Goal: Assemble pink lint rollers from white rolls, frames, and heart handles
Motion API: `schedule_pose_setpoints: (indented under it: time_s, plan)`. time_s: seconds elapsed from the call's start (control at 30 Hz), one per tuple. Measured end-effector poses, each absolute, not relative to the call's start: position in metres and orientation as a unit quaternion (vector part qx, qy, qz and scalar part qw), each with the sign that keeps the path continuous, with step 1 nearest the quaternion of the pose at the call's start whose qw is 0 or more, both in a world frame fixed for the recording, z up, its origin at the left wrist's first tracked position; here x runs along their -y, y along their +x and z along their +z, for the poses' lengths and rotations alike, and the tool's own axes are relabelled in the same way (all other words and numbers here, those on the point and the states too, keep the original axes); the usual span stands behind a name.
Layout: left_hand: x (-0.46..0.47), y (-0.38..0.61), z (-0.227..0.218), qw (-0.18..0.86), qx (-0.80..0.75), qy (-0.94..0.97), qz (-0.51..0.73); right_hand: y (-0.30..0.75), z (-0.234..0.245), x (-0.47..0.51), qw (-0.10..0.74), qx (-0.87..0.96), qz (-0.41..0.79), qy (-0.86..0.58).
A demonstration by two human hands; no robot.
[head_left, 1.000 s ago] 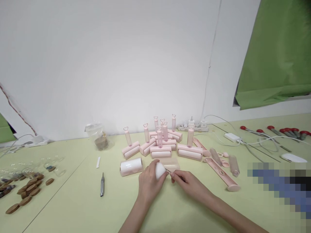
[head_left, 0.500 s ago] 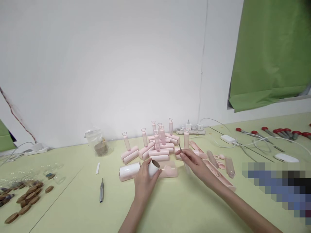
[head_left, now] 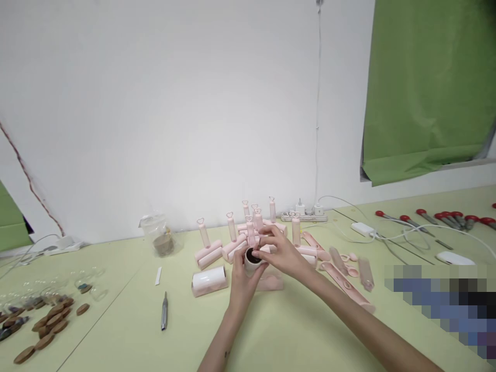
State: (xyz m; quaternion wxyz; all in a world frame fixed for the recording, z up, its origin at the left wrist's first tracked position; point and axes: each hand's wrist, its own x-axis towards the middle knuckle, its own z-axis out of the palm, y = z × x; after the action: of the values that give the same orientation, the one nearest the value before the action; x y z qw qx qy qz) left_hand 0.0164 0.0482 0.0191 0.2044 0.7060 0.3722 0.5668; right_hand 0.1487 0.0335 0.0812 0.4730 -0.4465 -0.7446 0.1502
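My left hand (head_left: 242,284) is closed around a short white lint roll (head_left: 252,267), held tilted with its dark hollow end facing up. At that opening is my right hand (head_left: 282,254), its thumb and fingers pinched together on a thin rod, mostly hidden by the fingers. Just left of my hands, a white roll (head_left: 209,279) lies in a pink case. Behind them stand several pink lint rollers (head_left: 209,256) with upright handles and heart-shaped loops. Another pink case (head_left: 271,282) lies partly behind my right wrist.
Loose pink shells (head_left: 344,284) and small pink parts lie to the right. A metal pen-like tool (head_left: 164,312) and a white strip (head_left: 158,276) are on the left. Farther out are cork pieces (head_left: 52,320), a plastic bag (head_left: 160,235), a power strip (head_left: 304,217), cables and red-tipped tools (head_left: 445,219).
My right hand has moved left with the thin rod, from beside the roll to its open end. My left hand has turned the roll's opening further upward. The view has shifted slightly.
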Motion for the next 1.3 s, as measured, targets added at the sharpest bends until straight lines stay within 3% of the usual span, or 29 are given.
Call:
schedule_pose_setpoints:
  time_s: [0.13, 0.37, 0.43, 0.53, 0.6, 0.67, 0.83, 0.93, 1.07, 1.2, 1.3]
  plan:
    - [-0.059, 0.019, 0.018, 0.215, -0.350, 0.736, 0.539, 0.156, 0.086, -0.035, 0.353, 0.784, 0.083, -0.504]
    - [-0.060, 0.028, 0.010, 0.221, -0.311, 0.778, 0.499, 0.172, 0.082, -0.031, 0.258, 0.825, 0.163, -0.476]
    - [-0.059, 0.026, 0.012, 0.220, -0.326, 0.765, 0.509, 0.178, 0.088, -0.028, 0.308, 0.816, 0.179, -0.456]
    - [-0.059, 0.017, 0.018, 0.183, -0.350, 0.779, 0.487, 0.191, 0.097, -0.019, 0.505, 0.729, 0.193, -0.420]
    - [-0.059, 0.013, 0.022, 0.128, -0.353, 0.830, 0.413, 0.200, 0.097, -0.012, 0.612, 0.650, 0.209, -0.400]
    - [-0.060, 0.013, 0.023, 0.056, -0.349, 0.878, 0.322, 0.206, 0.088, -0.005, 0.639, 0.609, 0.256, -0.394]
    - [-0.067, 0.027, 0.013, -0.065, -0.340, 0.920, 0.186, 0.207, 0.041, 0.010, 0.550, 0.621, 0.323, -0.456]
    - [-0.063, 0.032, 0.005, -0.037, -0.346, 0.920, 0.182, 0.198, 0.022, 0.017, 0.502, 0.646, 0.342, -0.462]
    - [-0.037, 0.017, -0.006, -0.006, -0.357, 0.911, 0.207, 0.197, 0.019, 0.019, 0.515, 0.649, 0.370, -0.420]
    - [-0.013, -0.030, -0.020, -0.060, -0.350, 0.914, 0.195, 0.226, 0.033, 0.016, 0.495, 0.644, 0.180, -0.555]
    - [-0.014, -0.071, -0.028, -0.150, -0.384, 0.886, 0.211, 0.254, 0.040, 0.014, 0.370, 0.623, 0.051, -0.687]
